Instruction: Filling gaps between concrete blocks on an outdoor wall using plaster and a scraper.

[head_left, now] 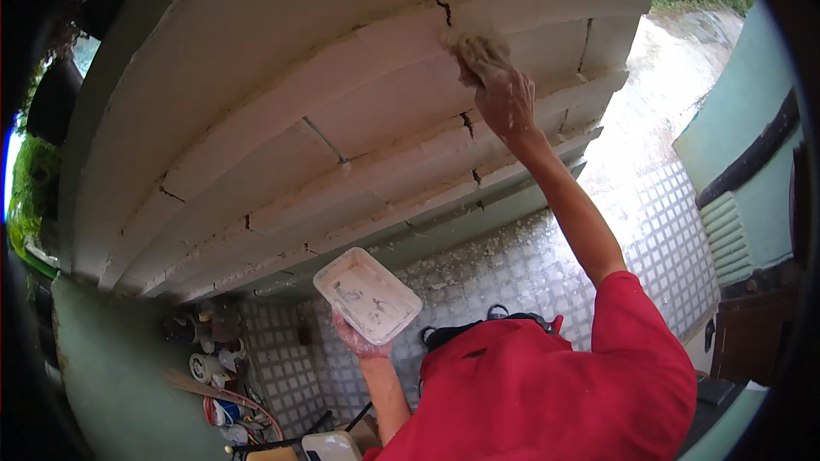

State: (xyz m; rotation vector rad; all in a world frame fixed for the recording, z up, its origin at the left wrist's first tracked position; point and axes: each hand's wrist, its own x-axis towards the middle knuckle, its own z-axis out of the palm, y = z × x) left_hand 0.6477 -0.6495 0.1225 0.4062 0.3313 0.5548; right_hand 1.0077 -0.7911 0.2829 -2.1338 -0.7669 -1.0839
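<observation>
My right hand [491, 77] is raised against a pale stepped, ribbed surface [384, 85], just beside a jagged dark crack [443, 10] near its upper band. Its fingers are closed around something pale and beige, mostly hidden and too unclear to name. Further cracks [466, 125] and seams run along the lower bands. My left hand [359, 333], coated with pale residue, holds a white rectangular plastic tray [367, 294] from beneath at lower centre. The tray has smears of pale material and darker marks inside.
A spattered tiled floor [504, 265] lies below, with my feet on it. Buckets [224, 411], containers and a plank [188, 384] are at lower left beside a green wall [120, 358]. At right are another green wall [735, 60], a dark wooden piece [743, 333] and a bright outdoor opening.
</observation>
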